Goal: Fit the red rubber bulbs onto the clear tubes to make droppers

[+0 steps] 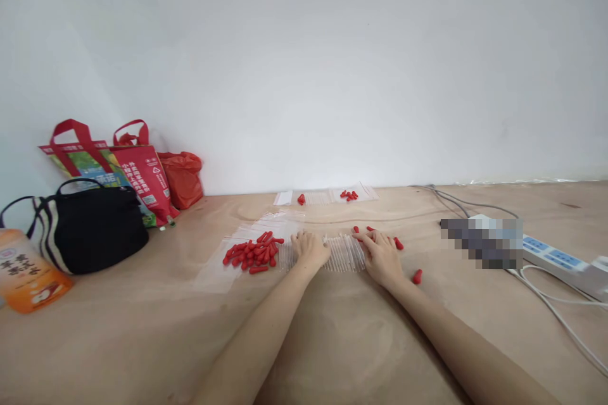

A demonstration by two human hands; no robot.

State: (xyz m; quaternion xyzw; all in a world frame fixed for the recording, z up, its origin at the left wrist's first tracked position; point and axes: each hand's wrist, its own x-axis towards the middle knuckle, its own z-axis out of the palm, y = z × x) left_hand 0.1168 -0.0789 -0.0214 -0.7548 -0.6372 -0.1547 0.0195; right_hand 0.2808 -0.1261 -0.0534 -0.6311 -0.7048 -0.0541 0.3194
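Observation:
A row of thin clear tubes lies side by side on the table in front of me. My left hand rests palm down over the row's left part, fingers spread and slightly bent, thumb apart. At the row's right end my right hand lies with fingers stretched out. Its fingertips are close to a few red rubber bulbs; whether they touch one I cannot tell. A heap of red rubber bulbs sits left of the tubes, partly on clear plastic bags. One loose red bulb lies beside my right wrist.
Near the wall, clear bags hold more red bulbs and tubes. At left stand a black bag, shopping bags, a red plastic bag and an orange package. A power strip with cables lies right, beside a blurred-out object.

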